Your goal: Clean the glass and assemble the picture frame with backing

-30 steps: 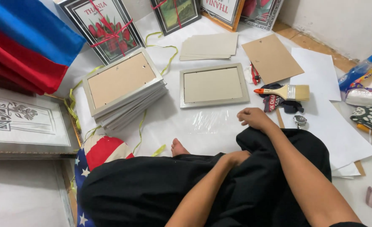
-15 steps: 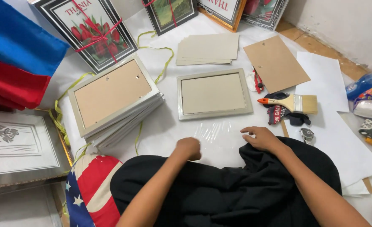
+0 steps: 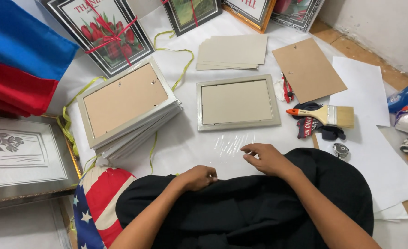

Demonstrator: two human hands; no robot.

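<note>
Head view, 1 cam only. Hidden/cut off: the person's legs sit under black cloth (image 3: 259,207), so the lap is not seen. The thin clear plastic film (image 3: 234,146) is hard to make out, just glare and creases on white; its edges can't be traced. The framed tulip print with red ribbon (image 3: 106,32) is cropped at the top, as are 3 more frames along the top edge. Items at the right edge (blue bottle etc.) are partly out of shot.

Surface/room: white sheet-covered floor (image 3: 185,147), pale wall and tan floor strip at upper right. Blue and red folded fabric at upper left. Stack of grey picture frames, brown backing up, (image 3: 128,106) sits left of centre with yellow-green ribbon beside it. Single grey frame lying face down (image 3: 237,103) at centre, grey card sheets beyond it, brown backing board (image 3: 308,69) to its right. Wood-handled paintbrush with orange tip (image 3: 324,115) lies on dark cloth, right.

Grip: right hand (image 3: 268,159) open, fingers spread, fingertips resting on the film's near part, just in front of the single frame. Left hand (image 3: 198,177) curled loosely, gripping the black cloth's edge, just beside the film.
</note>
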